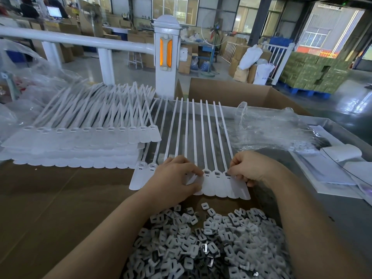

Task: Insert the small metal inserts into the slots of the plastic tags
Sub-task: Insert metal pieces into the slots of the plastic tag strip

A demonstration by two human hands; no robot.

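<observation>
A joined row of white plastic tags (pixel 211 186) with long thin tails lies flat in front of me, heads toward me. My left hand (pixel 173 178) rests on the row's middle, fingers curled down onto the tag heads. My right hand (pixel 247 168) pinches at the slot of the rightmost tag (pixel 229 175), fingertips pressed to it; whether an insert sits under them is hidden. A heap of small white and dark inserts (pixel 211 242) fills the cardboard near me, between my forearms.
A stack of more white tag rows (pixel 84 141) lies to the left. Crumpled clear plastic bags (pixel 267 127) lie at right and far left. An open cardboard box (pixel 241 93) stands behind. White papers (pixel 332 168) lie at right, a white railing post (pixel 166 57) beyond.
</observation>
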